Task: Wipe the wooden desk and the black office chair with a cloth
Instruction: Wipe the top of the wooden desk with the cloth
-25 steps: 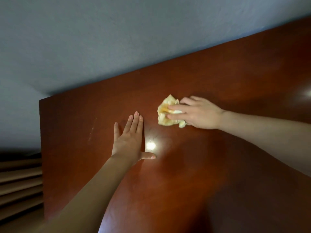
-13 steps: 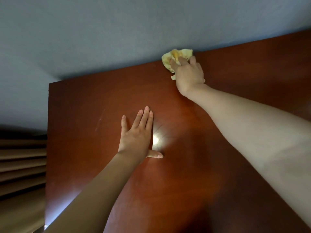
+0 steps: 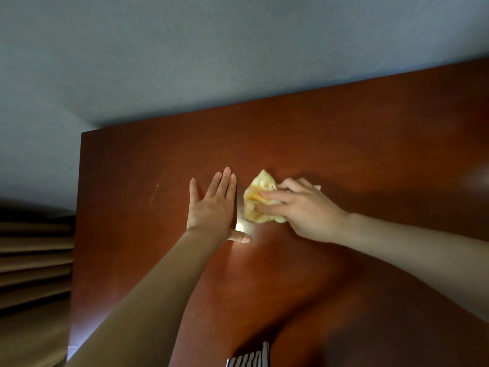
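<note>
The reddish-brown wooden desk fills most of the view, its far edge against a blue-grey wall. A crumpled yellow cloth lies on the desk near the middle. My right hand holds the cloth against the wood, fingers laid over it and partly curled round it. My left hand rests flat on the desk just left of the cloth, fingers straight, thumb spread out. The black office chair is not in view.
The desk's left edge drops off beside brown curtain folds. The blue-grey wall runs right behind the desk. A bit of striped fabric shows at the bottom edge.
My right hand has pulled the cloth back from the desk's far edge to the middle, next to my left hand. My left hand has stayed flat in place.
</note>
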### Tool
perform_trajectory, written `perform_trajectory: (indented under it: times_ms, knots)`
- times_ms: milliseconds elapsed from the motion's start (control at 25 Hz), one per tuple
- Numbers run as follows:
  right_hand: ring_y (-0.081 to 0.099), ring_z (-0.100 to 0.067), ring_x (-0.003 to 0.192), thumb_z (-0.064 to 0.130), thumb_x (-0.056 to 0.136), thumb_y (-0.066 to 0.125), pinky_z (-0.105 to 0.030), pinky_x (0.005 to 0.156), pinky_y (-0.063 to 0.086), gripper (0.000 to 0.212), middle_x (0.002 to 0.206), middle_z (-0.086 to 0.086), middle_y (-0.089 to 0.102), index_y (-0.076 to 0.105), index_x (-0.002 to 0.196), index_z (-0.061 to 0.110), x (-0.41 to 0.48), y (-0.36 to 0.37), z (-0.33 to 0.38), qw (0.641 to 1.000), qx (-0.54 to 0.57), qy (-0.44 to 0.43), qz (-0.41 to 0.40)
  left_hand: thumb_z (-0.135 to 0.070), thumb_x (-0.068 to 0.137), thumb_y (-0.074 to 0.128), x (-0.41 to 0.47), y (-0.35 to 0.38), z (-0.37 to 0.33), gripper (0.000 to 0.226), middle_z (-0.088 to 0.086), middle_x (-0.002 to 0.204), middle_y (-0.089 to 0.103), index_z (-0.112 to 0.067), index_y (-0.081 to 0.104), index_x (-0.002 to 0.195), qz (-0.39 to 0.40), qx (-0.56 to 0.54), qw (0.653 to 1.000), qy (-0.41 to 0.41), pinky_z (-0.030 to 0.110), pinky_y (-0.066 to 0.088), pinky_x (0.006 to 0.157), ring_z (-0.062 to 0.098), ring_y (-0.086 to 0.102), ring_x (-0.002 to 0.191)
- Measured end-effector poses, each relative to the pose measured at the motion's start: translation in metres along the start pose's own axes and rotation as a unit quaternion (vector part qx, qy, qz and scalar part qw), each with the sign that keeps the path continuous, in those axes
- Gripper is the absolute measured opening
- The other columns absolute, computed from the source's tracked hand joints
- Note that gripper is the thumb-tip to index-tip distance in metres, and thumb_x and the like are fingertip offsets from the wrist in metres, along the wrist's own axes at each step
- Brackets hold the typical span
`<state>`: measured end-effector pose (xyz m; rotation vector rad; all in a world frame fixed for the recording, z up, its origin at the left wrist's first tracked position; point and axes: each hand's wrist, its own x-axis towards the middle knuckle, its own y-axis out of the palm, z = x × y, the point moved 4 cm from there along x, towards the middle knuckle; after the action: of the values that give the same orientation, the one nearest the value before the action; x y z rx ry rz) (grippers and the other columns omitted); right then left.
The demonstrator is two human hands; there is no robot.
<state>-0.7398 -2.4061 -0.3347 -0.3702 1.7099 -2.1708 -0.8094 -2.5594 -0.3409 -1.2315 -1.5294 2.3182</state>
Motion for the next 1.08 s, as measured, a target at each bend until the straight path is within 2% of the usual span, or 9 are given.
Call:
perform_trajectory:
  times_ms: [80, 200, 360, 440, 600, 760, 840, 920, 1080]
  knots:
    - [0.058, -0.022, 0.091, -0.002, 0.068, 0.073, -0.04, 0.072, 0.05, 0.056, 0.123, 0.005, 0.063, 0.068, 0.114, 0.029, -0.021, 0.005, 0.017, 0.998, 0.007, -0.058, 0.011, -0.081, 0.064, 0.053, -0.001, 0.0, 0.0, 0.134, 0.003, 0.154, -0.03, -0.009, -0.026, 0.144, 0.002, 0.0, 1.0, -0.002, 0.058, -0.003, 0.112, 0.016, -0.018, 0.144]
    - [0.057, -0.015, 0.091, 0.01, 0.069, 0.076, -0.035, 0.075, 0.05, 0.045, 0.117, 0.013, 0.064, 0.07, 0.104, 0.036, -0.047, 0.015, 0.031, 0.989, 0.024, -0.141, 0.049, -0.08, 0.063, 0.053, 0.0, 0.0, 0.0, 0.134, 0.002, 0.153, -0.03, -0.01, -0.027, 0.144, 0.004, -0.005, 1.0, -0.002, 0.057, -0.002, 0.113, 0.016, -0.018, 0.144]
    - [0.058, -0.014, 0.091, 0.016, 0.071, 0.076, -0.032, 0.077, 0.051, 0.042, 0.118, 0.014, 0.063, 0.067, 0.107, 0.037, -0.056, 0.015, 0.029, 0.97, -0.009, -0.231, 0.078, -0.08, 0.063, 0.055, -0.001, 0.001, 0.0, 0.134, 0.0, 0.153, -0.031, -0.011, -0.026, 0.144, 0.004, -0.021, 1.0, 0.0, 0.058, -0.002, 0.114, 0.015, -0.019, 0.144]
    - [0.06, -0.015, 0.089, 0.016, 0.067, 0.077, -0.03, 0.073, 0.053, 0.045, 0.118, 0.013, 0.062, 0.067, 0.106, 0.035, -0.043, 0.009, 0.018, 0.968, -0.039, -0.235, 0.075, -0.08, 0.063, 0.054, 0.0, 0.002, 0.0, 0.134, 0.0, 0.153, -0.032, -0.011, -0.027, 0.143, 0.0, -0.019, 1.0, 0.0, 0.058, -0.003, 0.113, 0.015, -0.019, 0.144]
    - [0.062, -0.025, 0.085, 0.005, 0.066, 0.076, -0.033, 0.066, 0.053, 0.046, 0.116, 0.005, 0.066, 0.071, 0.107, 0.026, -0.001, -0.01, -0.023, 0.989, -0.039, -0.141, 0.034, -0.08, 0.063, 0.054, 0.001, 0.003, 0.0, 0.134, 0.001, 0.153, -0.032, -0.011, -0.028, 0.143, -0.005, -0.027, 1.0, 0.001, 0.059, -0.004, 0.112, 0.016, -0.019, 0.144]
    - [0.05, -0.027, 0.102, 0.001, 0.086, 0.058, -0.041, 0.087, 0.043, 0.05, 0.14, 0.003, 0.05, 0.058, 0.128, 0.029, 0.051, -0.018, -0.066, 0.999, -0.012, 0.04, 0.007, -0.081, 0.062, 0.053, 0.001, 0.005, 0.001, 0.134, 0.001, 0.153, -0.032, -0.011, -0.028, 0.143, -0.02, -0.034, 0.999, 0.006, 0.058, -0.007, 0.111, 0.016, -0.021, 0.143]
    - [0.043, -0.026, 0.108, 0.001, 0.091, 0.049, -0.037, 0.092, 0.036, 0.054, 0.147, 0.005, 0.04, 0.049, 0.135, 0.033, 0.079, -0.018, -0.079, 0.991, -0.006, 0.135, -0.009, -0.083, 0.062, 0.052, 0.002, 0.005, 0.0, 0.135, 0.002, 0.152, -0.033, -0.01, -0.029, 0.142, -0.024, -0.029, 0.999, 0.007, 0.059, -0.008, 0.111, 0.017, -0.021, 0.143]
    - [0.041, -0.029, 0.111, 0.002, 0.092, 0.045, -0.038, 0.091, 0.035, 0.055, 0.148, 0.002, 0.039, 0.046, 0.138, 0.033, 0.109, -0.021, -0.085, 0.977, -0.016, 0.211, -0.024, -0.083, 0.061, 0.051, 0.003, 0.006, 0.0, 0.136, 0.003, 0.152, -0.033, -0.01, -0.03, 0.141, -0.023, -0.027, 0.999, 0.007, 0.059, -0.008, 0.111, 0.017, -0.021, 0.143]
    - [0.037, -0.035, 0.12, 0.014, 0.095, 0.044, -0.04, 0.09, 0.036, 0.048, 0.144, -0.008, 0.039, 0.037, 0.142, 0.022, 0.151, -0.017, -0.086, 0.942, -0.075, 0.327, -0.006, -0.084, 0.061, 0.051, 0.004, 0.01, 0.001, 0.136, 0.002, 0.152, -0.033, -0.01, -0.033, 0.139, -0.027, -0.031, 0.999, 0.011, 0.059, -0.009, 0.11, 0.017, -0.021, 0.143]
